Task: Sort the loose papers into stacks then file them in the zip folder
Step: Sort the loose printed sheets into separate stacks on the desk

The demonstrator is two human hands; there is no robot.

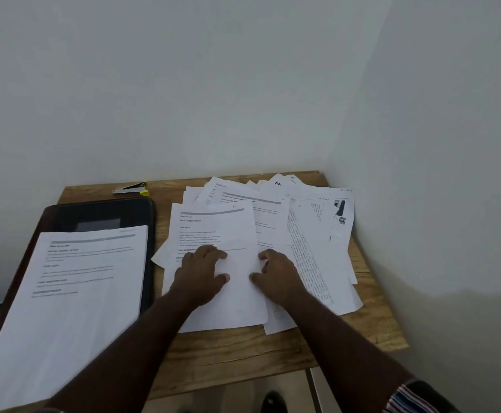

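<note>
Both hands, left hand (204, 271) and right hand (276, 274), press spread fingers on the top white printed sheet (216, 234) mid-table; slide it clear singly toward the black zip folder (100, 216) stack.

One head-worn wide-angle view — it looks forward and steeply down over the near edge of the wooden table (243, 353), close above it, toward the white wall corner (329, 114) behind.
</note>
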